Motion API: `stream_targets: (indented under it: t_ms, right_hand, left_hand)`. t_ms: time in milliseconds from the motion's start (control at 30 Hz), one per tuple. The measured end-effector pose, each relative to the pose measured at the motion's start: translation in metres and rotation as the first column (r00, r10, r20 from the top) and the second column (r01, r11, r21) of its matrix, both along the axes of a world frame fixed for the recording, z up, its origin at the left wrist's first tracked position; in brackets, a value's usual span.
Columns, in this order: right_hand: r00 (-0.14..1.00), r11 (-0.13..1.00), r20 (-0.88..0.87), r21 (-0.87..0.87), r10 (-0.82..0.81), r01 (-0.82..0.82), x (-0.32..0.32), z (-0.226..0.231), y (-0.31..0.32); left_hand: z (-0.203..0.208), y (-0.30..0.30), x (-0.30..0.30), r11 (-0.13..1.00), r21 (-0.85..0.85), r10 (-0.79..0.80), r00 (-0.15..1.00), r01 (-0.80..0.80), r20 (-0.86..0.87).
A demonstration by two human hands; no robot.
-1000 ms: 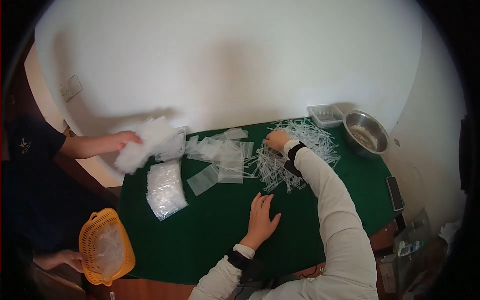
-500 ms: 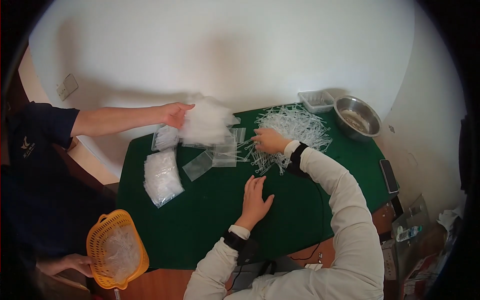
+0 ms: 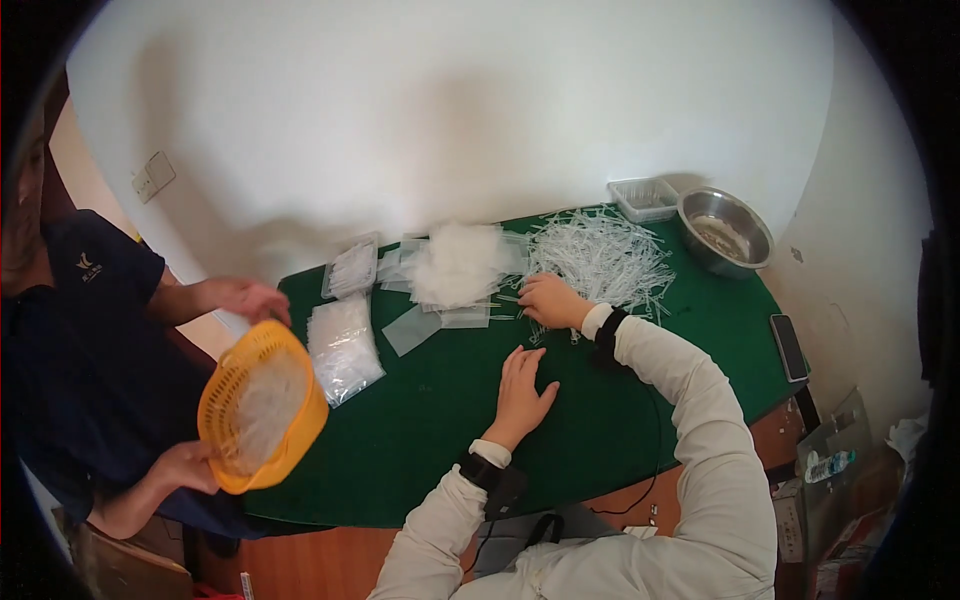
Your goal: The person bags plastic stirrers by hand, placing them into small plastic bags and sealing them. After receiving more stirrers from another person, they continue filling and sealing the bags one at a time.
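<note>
My left hand (image 3: 521,395) lies on the green table with its fingers stretched out and nothing in it. Farther off, my right hand (image 3: 553,303) is at the near-left edge of a heap of thin clear plastic sticks (image 3: 605,255), its fingers bent down among loose pieces. What its fingertips grip, if anything, is hidden. Left of that hand, a fluffy-looking white mass (image 3: 458,264) sits on flat clear plastic bags (image 3: 412,330). A few loose sticks lie between the bags and my right hand.
At the left another person holds a yellow basket (image 3: 315,415) of clear pieces over the table edge. A filled clear bag (image 3: 343,350) and a clear tray (image 3: 351,267) lie nearby. A metal bowl (image 3: 725,232), another clear tray (image 3: 643,199) and a phone (image 3: 788,348) are at right.
The other person's far hand has drawn back from the white mass, and the basket has risen and moved right. My right hand has shifted slightly nearer me; my left stays put on the table.
</note>
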State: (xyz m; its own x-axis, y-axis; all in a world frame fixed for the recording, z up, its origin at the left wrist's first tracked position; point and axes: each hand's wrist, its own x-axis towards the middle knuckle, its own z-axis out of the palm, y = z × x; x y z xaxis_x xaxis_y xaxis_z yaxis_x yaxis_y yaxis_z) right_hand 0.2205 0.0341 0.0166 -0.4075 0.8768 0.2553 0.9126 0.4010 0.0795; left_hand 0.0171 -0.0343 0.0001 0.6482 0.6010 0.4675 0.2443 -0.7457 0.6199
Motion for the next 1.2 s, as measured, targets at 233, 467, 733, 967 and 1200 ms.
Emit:
stream_targets:
  t_ms: [233, 467, 733, 967, 1200]
  right_hand:
    - [0.975, 0.992, -0.181, 0.029, 0.126, -0.123, -0.048, -0.008, 0.006]
    - [0.992, 0.992, -0.031, 0.035, 0.121, -0.120, -0.018, 0.001, -0.003]
    - [0.984, 0.999, -0.169, -0.006, 0.052, -0.054, 0.005, 0.008, -0.029]
    - [0.958, 0.993, -0.260, -0.033, -0.117, 0.112, -0.038, -0.002, -0.028]
    - [0.950, 0.995, -0.296, -0.044, -0.103, 0.094, -0.036, -0.008, -0.042]
  left_hand:
    - [-0.002, 0.001, -0.002, 1.000, -0.002, 0.018, 0.999, -0.018, 0.031]
    - [-0.001, 0.001, -0.003, 1.000, -0.015, 0.009, 1.000, -0.009, 0.019]
    - [-0.003, 0.003, -0.001, 1.000, -0.013, -0.007, 0.998, 0.008, 0.055]
    - [-0.007, 0.003, -0.001, 1.000, -0.008, -0.014, 0.998, 0.014, 0.064]
    - [-0.007, 0.003, -0.002, 1.000, -0.031, 0.002, 0.999, 0.000, 0.052]
